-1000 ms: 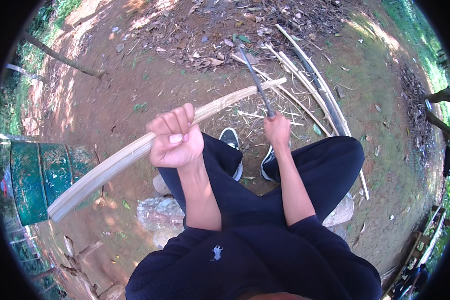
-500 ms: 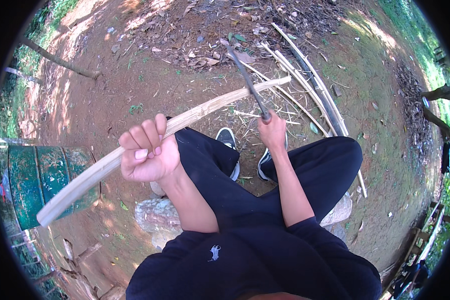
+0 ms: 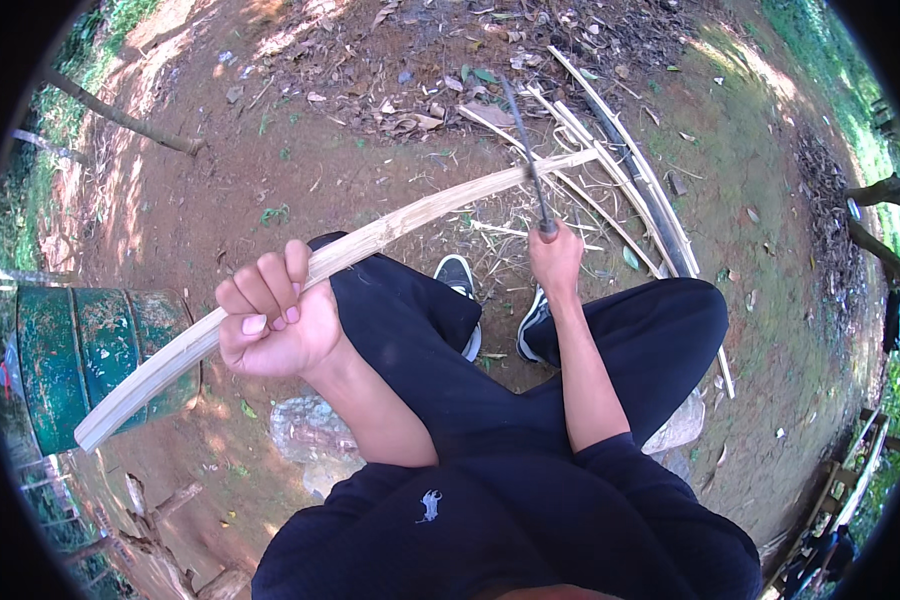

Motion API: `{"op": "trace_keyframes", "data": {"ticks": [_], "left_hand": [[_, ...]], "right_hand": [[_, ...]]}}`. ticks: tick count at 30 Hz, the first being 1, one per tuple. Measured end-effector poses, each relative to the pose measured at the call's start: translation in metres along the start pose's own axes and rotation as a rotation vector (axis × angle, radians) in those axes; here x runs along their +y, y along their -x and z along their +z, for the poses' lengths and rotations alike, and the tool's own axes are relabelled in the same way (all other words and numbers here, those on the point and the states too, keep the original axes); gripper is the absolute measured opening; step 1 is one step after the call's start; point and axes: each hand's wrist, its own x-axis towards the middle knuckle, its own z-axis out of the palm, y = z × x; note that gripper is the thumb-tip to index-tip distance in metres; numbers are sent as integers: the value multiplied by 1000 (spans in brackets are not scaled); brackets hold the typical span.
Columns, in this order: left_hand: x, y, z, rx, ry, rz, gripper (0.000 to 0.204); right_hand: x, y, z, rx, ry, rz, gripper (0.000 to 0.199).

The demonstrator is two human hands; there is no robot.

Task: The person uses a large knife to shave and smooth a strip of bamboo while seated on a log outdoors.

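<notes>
My left hand (image 3: pixel 278 318) is closed round a long, pale split bamboo strip (image 3: pixel 420 212), which runs slantwise across my lap. Its near end sticks out at the lower left; its far end reaches past my knees to the upper right. In my right hand (image 3: pixel 556 260), between my knees, is the handle of a long dark-bladed knife (image 3: pixel 522 132). The blade points away from me and crosses the strip close to its far end. Whether the edge is biting into the strip, I cannot tell.
Several split strips (image 3: pixel 610 160) and a dark pole lie on the ground at the right, among thin shavings (image 3: pixel 490 240). I sit on a log (image 3: pixel 310 425). A rusty green drum (image 3: pixel 100 340) lies at the left, and cut branches (image 3: pixel 160 530) are at the lower left.
The knife and my right hand have shifted slightly right, toward the strip's far end. My left hand has moved a little left and down along the strip, whose far end now sits slightly farther right.
</notes>
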Motion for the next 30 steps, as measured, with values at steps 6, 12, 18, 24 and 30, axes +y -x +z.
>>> {"op": "trace_keyframes", "data": {"ticks": [6,12,18,24,30], "left_hand": [[28,4,9,-21,32,30,21],[8,-3,-6,10,13,-13,21],[-7,-2,-12,62,85,-69,23],[30,-2,-7,3,66,-13,24],[35,1,1,52,53,42,23]], "right_hand": [[28,-19,-2,53,42,83,20],[60,-20,9,200,46,270,31],[-7,-4,-16,43,2,53,22],[9,-7,-16,39,125,15,23],[29,-5,-2,136,8,64,20]]}}
